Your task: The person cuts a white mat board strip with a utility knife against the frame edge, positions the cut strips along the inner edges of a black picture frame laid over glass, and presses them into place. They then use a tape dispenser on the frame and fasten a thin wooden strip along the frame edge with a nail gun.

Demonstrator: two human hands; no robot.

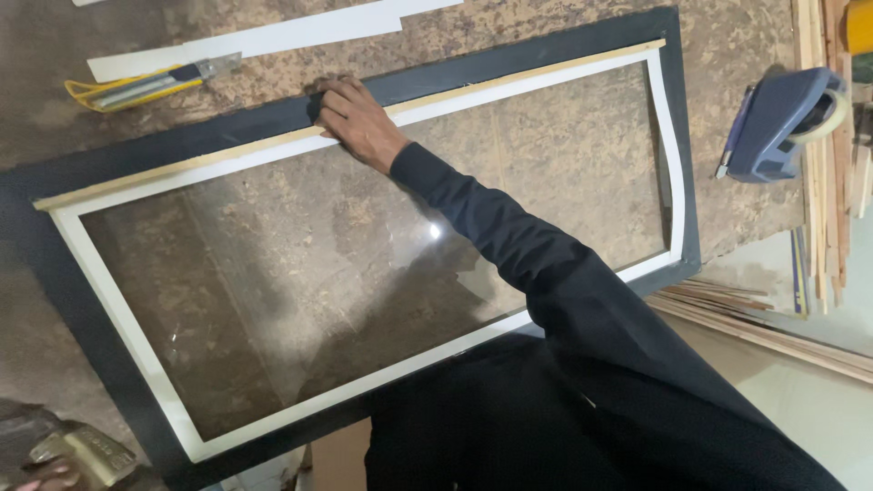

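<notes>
Your left hand (41, 475) is barely in view at the bottom left corner, cut off by the edge; you cannot tell whether its grip is closed or apart, though it sits against a brass-coloured metal tool (86, 453) that is itself half out of sight. The lower part of the picture frame (82, 309) is hidden behind your dark sleeve and body; the glass pane (300, 273) reflects a light spot and your arm's shadow, so the surface under it is hard to read.

Your right hand (355, 116) reaches far forward, arm nearly straight, palm down; its fingers lie flat and close together (pressing, not clamped on anything) on the thin wooden strip (509, 77) along the frame's far edge.

The frame lies flat on the mottled brown counter (746, 36), its long axis running left to right and tilted, the right end farther from you; a white inner border rings the glass.

A yellow utility knife (145, 86) lies beyond the frame at the upper left, beside a white strip (273, 36); a blue tape dispenser (782, 123) sits at the right, near a stack of wooden slats (823, 182).
</notes>
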